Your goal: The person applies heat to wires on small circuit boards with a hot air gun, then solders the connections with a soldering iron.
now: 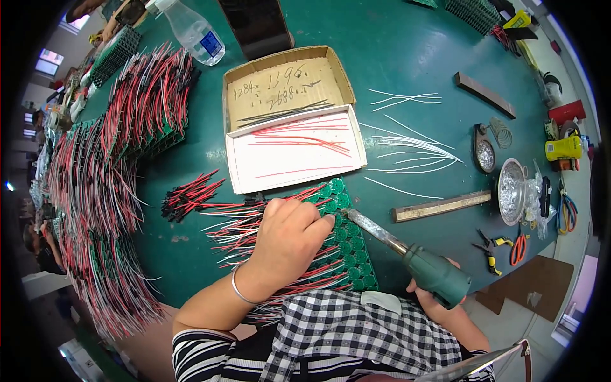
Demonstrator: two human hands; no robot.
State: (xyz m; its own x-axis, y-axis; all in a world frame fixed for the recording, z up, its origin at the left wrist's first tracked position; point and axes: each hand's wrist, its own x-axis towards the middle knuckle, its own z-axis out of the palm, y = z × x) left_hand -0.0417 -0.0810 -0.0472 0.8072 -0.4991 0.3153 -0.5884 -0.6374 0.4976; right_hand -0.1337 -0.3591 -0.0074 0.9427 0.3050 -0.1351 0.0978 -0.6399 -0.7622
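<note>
A panel of joined round green circuit boards [358,248] lies before me, with red, white and black wires [237,230] spreading left from it. Over its upper part my left hand [286,237] is closed, thumb and index finger pinched together at the boards. What is between those fingertips is too small to make out. My right hand [434,307] is wrapped round the green handle of a soldering iron [439,274]. The iron's metal tip points up and left, close to the panel's right edge and just right of my left fingertips. The handle hides part of the right hand.
Behind the panel sits a cardboard box [344,76] with red and black wires. Finished-looking wired panels [105,184] pile up at left. White wires [414,149], a metal bowl [511,191], a bar [442,207] and pliers [490,248] lie at right. A bottle [194,35] stands far left.
</note>
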